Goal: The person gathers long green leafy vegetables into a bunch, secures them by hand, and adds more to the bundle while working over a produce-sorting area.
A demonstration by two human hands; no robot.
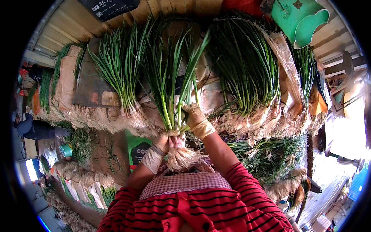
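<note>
I hold a bunch of green garlic point(165, 100) upright in front of my apron, its long leaves pointing away from me. My gloved left hand point(163, 142) is closed round the pale stems just above the pinkish bases. Below it hangs a thick tuft of whitish roots point(184, 158). My gloved right hand point(194, 119) is higher up on the right of the bunch, fingers curled against the stems. Just past my hands lies a row of more green garlic, with a pile point(121, 77) on the left and a larger pile point(247, 69) on the right, roots toward me.
Brown sacking point(286, 73) lies between piles. A green plastic scoop-shaped container point(295, 23) sits at the far right. Loose leaves and stalks point(266, 154) are heaped on the ground at my right. Another person point(36, 128) is at the far left, near a small green tub point(66, 150).
</note>
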